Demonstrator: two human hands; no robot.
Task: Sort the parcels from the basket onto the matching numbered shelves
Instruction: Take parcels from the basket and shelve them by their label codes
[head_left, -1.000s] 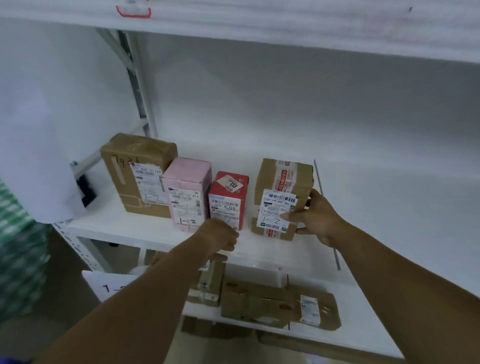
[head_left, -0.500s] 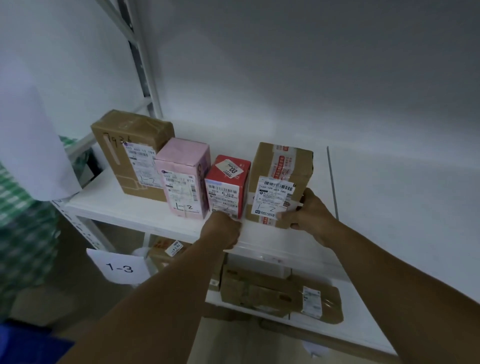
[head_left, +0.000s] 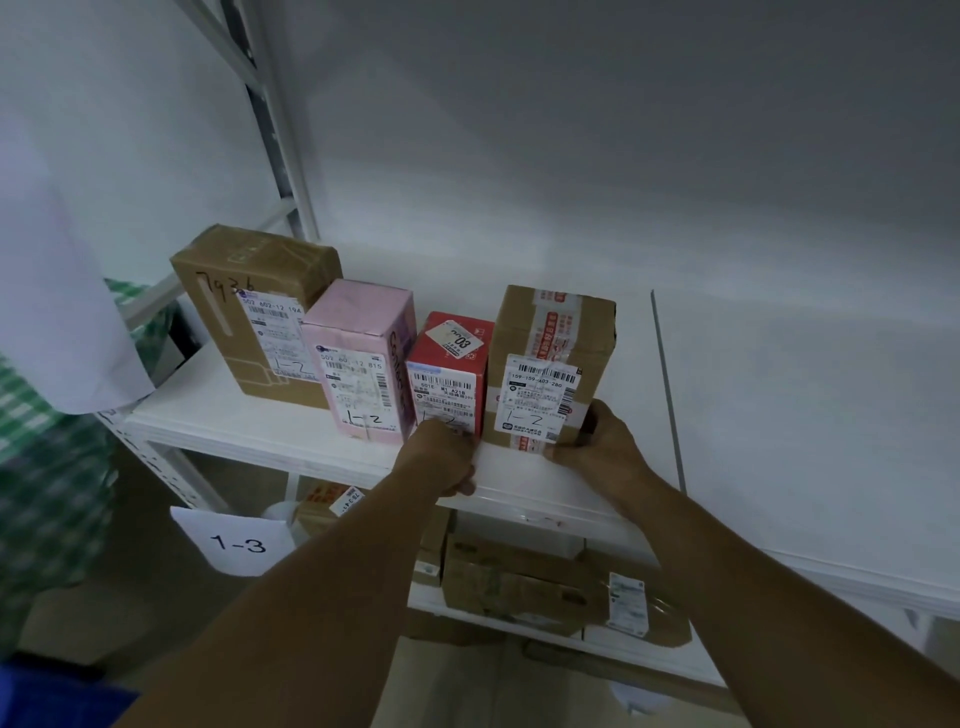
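Four parcels marked 1-2 stand in a row on the white shelf (head_left: 223, 421): a big brown box (head_left: 244, 296), a pink box (head_left: 358, 343), a small red box (head_left: 449, 358) and a brown box with red-printed tape (head_left: 550, 332). My right hand (head_left: 602, 447) grips the taped box at its lower right corner, thumb on the front face. My left hand (head_left: 441, 460) is curled into a loose fist, knuckles against the foot of the red box, holding nothing that I can see.
A paper tag reading 1-3 (head_left: 239, 543) hangs below the shelf. Flat brown parcels (head_left: 519, 582) lie on the lower shelf. The shelf's upright post (head_left: 280, 156) rises at the left, a blue bin corner (head_left: 52, 696) shows bottom left, and bare shelf board (head_left: 805, 415) lies to the right.
My right hand slid the taped box left until it stands against the red box. My left hand came up to the red box's foot. The view tilted down.
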